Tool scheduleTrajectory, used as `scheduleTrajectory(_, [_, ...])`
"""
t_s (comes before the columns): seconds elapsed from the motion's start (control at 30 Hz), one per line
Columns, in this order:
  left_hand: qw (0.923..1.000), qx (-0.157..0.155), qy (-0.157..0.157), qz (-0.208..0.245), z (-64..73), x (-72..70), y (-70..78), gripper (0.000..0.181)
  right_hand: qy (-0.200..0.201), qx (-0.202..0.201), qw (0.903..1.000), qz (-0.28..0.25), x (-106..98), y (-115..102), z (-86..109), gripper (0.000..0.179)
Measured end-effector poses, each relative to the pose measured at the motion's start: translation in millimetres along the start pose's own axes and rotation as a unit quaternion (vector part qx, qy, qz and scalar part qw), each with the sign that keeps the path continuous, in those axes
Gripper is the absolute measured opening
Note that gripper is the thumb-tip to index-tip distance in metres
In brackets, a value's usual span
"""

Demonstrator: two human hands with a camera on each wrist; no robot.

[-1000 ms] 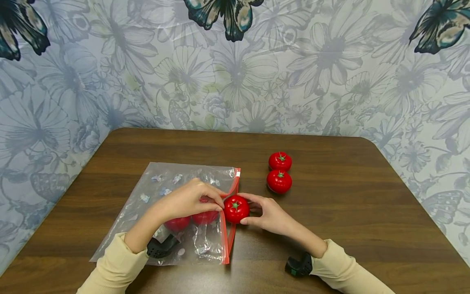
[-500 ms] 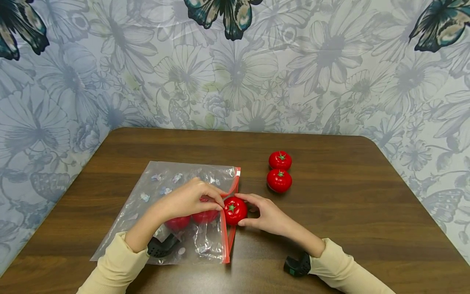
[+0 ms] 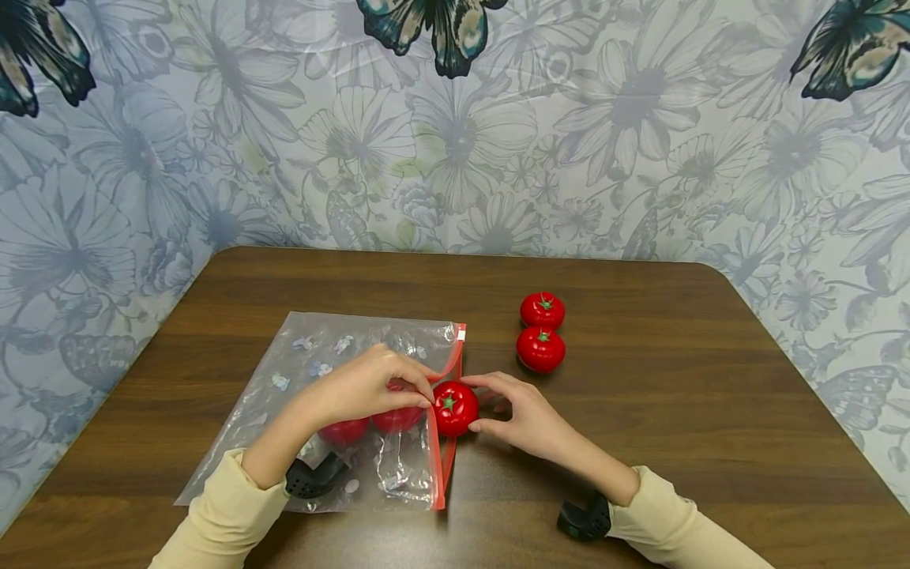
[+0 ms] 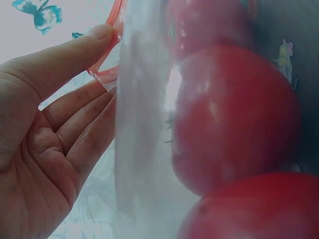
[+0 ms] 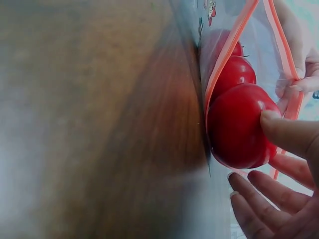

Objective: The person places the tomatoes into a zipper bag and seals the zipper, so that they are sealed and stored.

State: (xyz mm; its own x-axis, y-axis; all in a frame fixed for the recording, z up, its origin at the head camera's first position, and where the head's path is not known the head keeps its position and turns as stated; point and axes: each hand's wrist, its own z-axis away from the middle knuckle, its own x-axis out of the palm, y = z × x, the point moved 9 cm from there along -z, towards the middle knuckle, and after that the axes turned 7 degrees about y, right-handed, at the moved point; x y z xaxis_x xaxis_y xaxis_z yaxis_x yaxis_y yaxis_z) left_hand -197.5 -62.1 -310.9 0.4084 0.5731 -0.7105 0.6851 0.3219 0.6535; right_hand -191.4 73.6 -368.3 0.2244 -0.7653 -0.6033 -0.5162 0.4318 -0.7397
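A clear zip bag [image 3: 235, 442] with a red-orange zip edge lies on the table, mouth to the right. Through its film show two tomatoes [image 3: 344, 433]. My left hand [image 3: 373, 383] pinches the bag's upper zip edge between thumb and fingers, holding the mouth apart. In that mouth sits another glossy red tomato [image 3: 456, 408] with a green star-shaped calyx. The thumb and index finger of my right hand [image 3: 519, 415] curve around its right side. In the right wrist view, the thumb [image 5: 286, 132] rests on this tomato [image 5: 241, 127], the other fingers spread below.
Behind my right hand, two more tomatoes stand one behind the other, the nearer tomato [image 3: 541, 350] overlapping the farther tomato [image 3: 543, 311]. They sit on a brown wooden table [image 3: 661, 356]. Beyond its far edge is a flower-patterned wall covering [image 3: 462, 174].
The tomato at the mouth has shifted slightly left and tipped toward the bag. My right hand followed it, then drew back a little to the right. My left hand has stayed put.
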Motion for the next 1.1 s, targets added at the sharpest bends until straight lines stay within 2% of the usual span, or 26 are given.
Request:
scheduleTrajectory(0.23, [1.0, -0.002, 0.0, 0.002, 0.5, 0.0, -0.2, 0.006, 0.029, 0.009, 0.9992, -0.027, -7.8, 1.7, 4.6, 0.048])
scheduleTrajectory(0.6, [0.9999, -0.015, -0.003, -0.002, 0.7, 0.2, 0.2, 0.008, 0.036, 0.035, 0.9979, -0.04, -1.2, 2.1, 1.5, 0.044])
scheduleTrajectory(1.1, [1.0, 0.001, 0.001, -0.003, 0.7, 0.7, 0.0, 0.008, 0.044, 0.031, 0.9956, -0.076, 14.0, -2.4, -15.4, 0.041])
